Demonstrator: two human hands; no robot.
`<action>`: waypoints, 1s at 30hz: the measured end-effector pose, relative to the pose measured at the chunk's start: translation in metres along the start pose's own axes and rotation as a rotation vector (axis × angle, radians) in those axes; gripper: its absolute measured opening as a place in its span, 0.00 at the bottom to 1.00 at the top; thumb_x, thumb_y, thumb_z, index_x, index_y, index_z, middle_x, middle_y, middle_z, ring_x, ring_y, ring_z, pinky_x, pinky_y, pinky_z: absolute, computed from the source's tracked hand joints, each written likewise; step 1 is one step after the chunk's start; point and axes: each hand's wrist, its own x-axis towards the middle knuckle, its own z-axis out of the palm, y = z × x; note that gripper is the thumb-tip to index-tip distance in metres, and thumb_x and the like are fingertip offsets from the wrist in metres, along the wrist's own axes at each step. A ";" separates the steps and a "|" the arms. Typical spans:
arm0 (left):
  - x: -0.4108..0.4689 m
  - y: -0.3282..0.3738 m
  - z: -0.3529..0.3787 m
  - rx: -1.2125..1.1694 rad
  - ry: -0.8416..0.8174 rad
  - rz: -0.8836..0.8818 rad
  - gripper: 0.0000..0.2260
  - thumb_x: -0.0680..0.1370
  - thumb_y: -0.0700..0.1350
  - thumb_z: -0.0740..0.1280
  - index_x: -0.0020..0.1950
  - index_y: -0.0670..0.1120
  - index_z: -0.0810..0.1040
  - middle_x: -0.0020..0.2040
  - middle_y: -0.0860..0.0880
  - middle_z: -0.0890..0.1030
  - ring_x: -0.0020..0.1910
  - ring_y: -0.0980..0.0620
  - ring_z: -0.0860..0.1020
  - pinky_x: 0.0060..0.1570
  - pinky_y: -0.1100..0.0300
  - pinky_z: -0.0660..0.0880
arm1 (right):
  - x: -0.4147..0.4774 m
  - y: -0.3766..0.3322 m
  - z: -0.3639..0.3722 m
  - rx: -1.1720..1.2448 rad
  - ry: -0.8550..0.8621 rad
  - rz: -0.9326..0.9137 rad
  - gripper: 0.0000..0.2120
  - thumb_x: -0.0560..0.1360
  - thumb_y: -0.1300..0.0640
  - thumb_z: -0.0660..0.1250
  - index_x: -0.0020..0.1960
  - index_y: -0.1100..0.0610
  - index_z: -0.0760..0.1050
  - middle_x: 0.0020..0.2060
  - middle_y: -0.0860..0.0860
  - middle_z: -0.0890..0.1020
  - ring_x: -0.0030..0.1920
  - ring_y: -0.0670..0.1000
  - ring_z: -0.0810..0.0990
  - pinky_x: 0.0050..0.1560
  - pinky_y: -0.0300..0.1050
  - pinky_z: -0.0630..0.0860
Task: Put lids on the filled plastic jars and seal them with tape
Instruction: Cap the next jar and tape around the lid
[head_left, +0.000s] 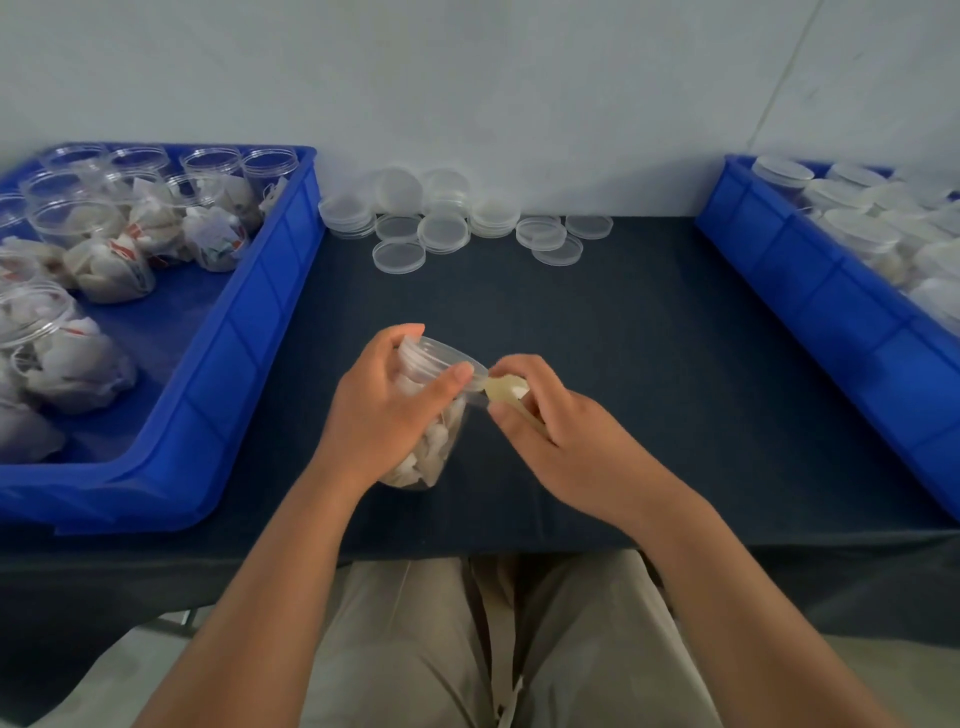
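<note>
My left hand (384, 405) grips a clear plastic jar (434, 447) stuffed with white packets, tilted over the dark table. A clear lid (447, 358) sits on the jar's mouth, and my left thumb lies across its edge. My right hand (550, 431) holds a small roll of yellowish tape (506, 389) against the lid's rim, its fingers curled round the roll. Most of the roll is hidden inside the hand.
A blue bin (249, 332) at the left holds several open filled jars. Another blue bin (810, 291) at the right holds lidded jars. Loose clear lids (447, 228) lie in a heap at the table's back, against the wall. The table's front edge runs just above my lap.
</note>
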 end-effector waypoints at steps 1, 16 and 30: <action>0.001 0.000 -0.003 -0.006 -0.029 0.021 0.30 0.69 0.74 0.68 0.70 0.71 0.69 0.58 0.77 0.75 0.57 0.76 0.74 0.53 0.64 0.75 | 0.001 0.002 -0.002 -0.015 -0.039 -0.018 0.09 0.86 0.41 0.55 0.66 0.35 0.66 0.38 0.43 0.78 0.40 0.42 0.79 0.34 0.40 0.73; 0.002 -0.005 -0.008 -0.033 -0.068 0.141 0.30 0.62 0.67 0.79 0.59 0.63 0.72 0.55 0.64 0.79 0.53 0.61 0.81 0.46 0.64 0.79 | 0.026 -0.008 0.007 -0.217 0.028 0.124 0.13 0.87 0.49 0.56 0.55 0.45 0.79 0.39 0.45 0.82 0.40 0.47 0.80 0.42 0.50 0.81; -0.030 -0.002 0.014 -0.242 -0.007 0.104 0.22 0.67 0.61 0.75 0.58 0.64 0.72 0.54 0.69 0.78 0.51 0.65 0.81 0.43 0.73 0.76 | 0.048 0.053 0.019 -0.567 0.027 0.302 0.22 0.88 0.53 0.56 0.81 0.46 0.63 0.53 0.56 0.78 0.48 0.57 0.79 0.47 0.52 0.78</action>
